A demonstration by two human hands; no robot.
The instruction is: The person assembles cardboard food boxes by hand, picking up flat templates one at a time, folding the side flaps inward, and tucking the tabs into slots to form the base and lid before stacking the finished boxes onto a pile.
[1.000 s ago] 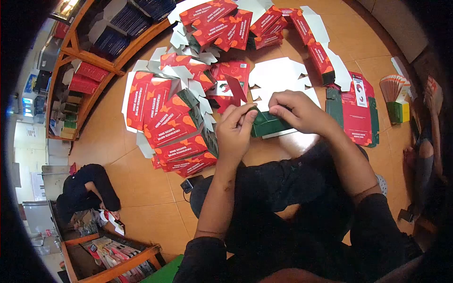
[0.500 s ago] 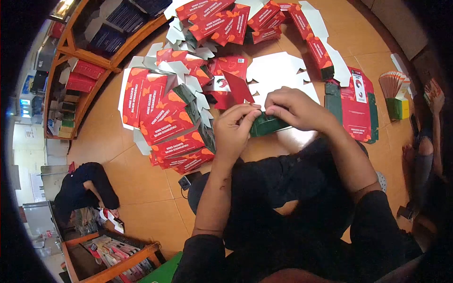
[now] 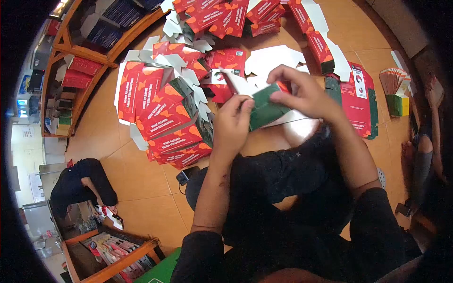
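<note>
In the head view both hands grip a partly folded cardboard box (image 3: 266,112), its dark green side facing me, with white inner board beyond. My left hand (image 3: 233,122) is closed on the box's left edge, fingers bent against the thumb. On the upper right, my right hand (image 3: 304,93) has its thumb pressed on the green side and its fingers curled behind. A white flap stands up near my left fingers. Just past the box lies a flat white sheet of board (image 3: 276,59), and a red printed box (image 3: 231,61) sits behind my left hand.
Folded red boxes (image 3: 163,118) crowd the floor at the left and far side. Flat red blanks (image 3: 356,101) lie at the right, beside a yellow-green box (image 3: 397,104) of strips. Wooden shelves (image 3: 61,48) stand left. Another person (image 3: 85,186) bends at lower left; another sits far right.
The box has been lifted and tilted, so more of its green side shows. My right hand has moved up and spread from a pinch to a grip around its upper edge.
</note>
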